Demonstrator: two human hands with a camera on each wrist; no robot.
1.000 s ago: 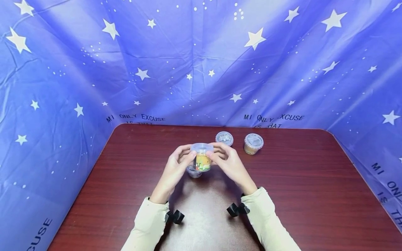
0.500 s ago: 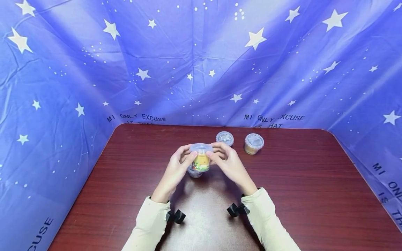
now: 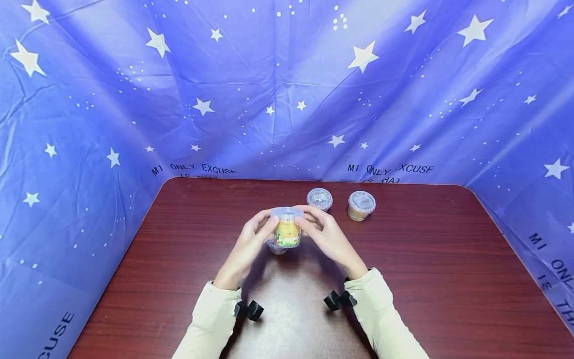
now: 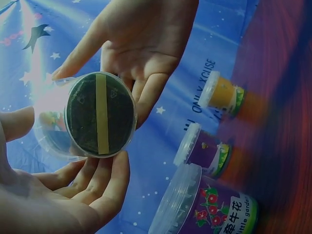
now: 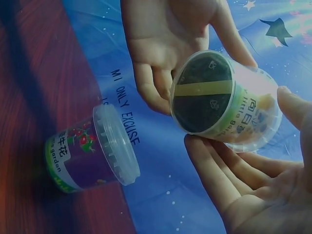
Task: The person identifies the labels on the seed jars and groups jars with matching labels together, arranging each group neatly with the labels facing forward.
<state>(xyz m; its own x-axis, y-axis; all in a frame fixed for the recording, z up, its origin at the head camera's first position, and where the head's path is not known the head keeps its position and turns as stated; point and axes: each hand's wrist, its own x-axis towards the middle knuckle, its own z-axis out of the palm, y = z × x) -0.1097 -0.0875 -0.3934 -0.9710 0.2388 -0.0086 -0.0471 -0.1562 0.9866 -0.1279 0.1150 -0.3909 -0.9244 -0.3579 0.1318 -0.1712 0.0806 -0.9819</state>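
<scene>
Both hands hold a clear lidded plastic cup (image 3: 287, 233) with a yellow picture label, raised above the table. My left hand (image 3: 247, 244) grips its left side, thumb near the rim. On the other side, my right hand (image 3: 331, 239) grips it the same way. In the left wrist view the cup's dark underside (image 4: 87, 114) shows, crossed by a pale yellow strip. Just behind, a purple-labelled lidded cup (image 5: 80, 151) with red flowers and "little garden" lettering stands upright on the table; in the head view the held cup mostly hides it.
Farther back on the dark red wood-grain table (image 3: 426, 279) stand two more lidded cups, one purple (image 4: 202, 151) and one yellow (image 3: 361, 206). A blue star-printed cloth (image 3: 278, 99) hangs round the table's back and sides.
The held cup turns a little between the hands, so its label picture has shifted round. It also sits slightly lower. The cups on the table stay where they were.
</scene>
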